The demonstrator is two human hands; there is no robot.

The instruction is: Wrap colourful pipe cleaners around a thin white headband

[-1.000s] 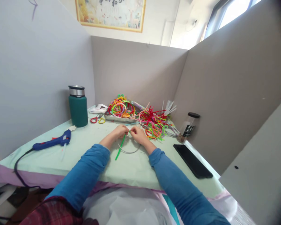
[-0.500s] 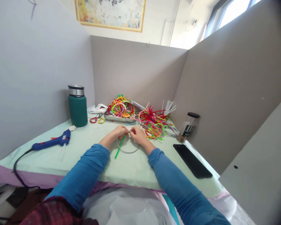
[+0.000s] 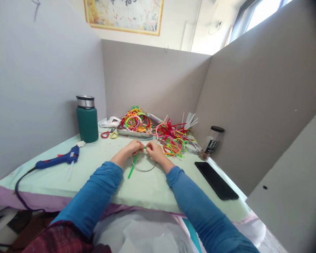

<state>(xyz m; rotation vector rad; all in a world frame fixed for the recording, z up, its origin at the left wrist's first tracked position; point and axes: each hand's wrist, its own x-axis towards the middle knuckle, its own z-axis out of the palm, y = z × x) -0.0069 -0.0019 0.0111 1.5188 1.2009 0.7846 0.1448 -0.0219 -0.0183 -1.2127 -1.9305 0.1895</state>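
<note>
Close together over the middle of the table, both my hands pinch at the top of a thin grey wire ring (image 3: 144, 171). A green pipe cleaner (image 3: 133, 167) runs from the fingers of my left hand (image 3: 135, 147) down and to the left, its free end near the tabletop. A short bit of green shows between the fingertips, at the ring. My right hand (image 3: 155, 150) is closed on the ring at that green bit. The lower part of the ring hangs below the hands. Exactly how the pipe cleaner lies around the wire is hidden by the fingers.
Behind my hands stand a metal tray (image 3: 134, 133) of colourful pipe-cleaner rings and a pile of loose pipe cleaners (image 3: 173, 135). Scissors (image 3: 113, 135), a green flask (image 3: 87, 123) and a blue glue gun (image 3: 59, 160) are leftward. A black phone (image 3: 216, 180) and a clear jar (image 3: 212, 142) lie rightward.
More green shows between my fingertips at the top of the ring. The hanging pipe cleaner has shifted slightly left. My hands stay in nearly the same place.
</note>
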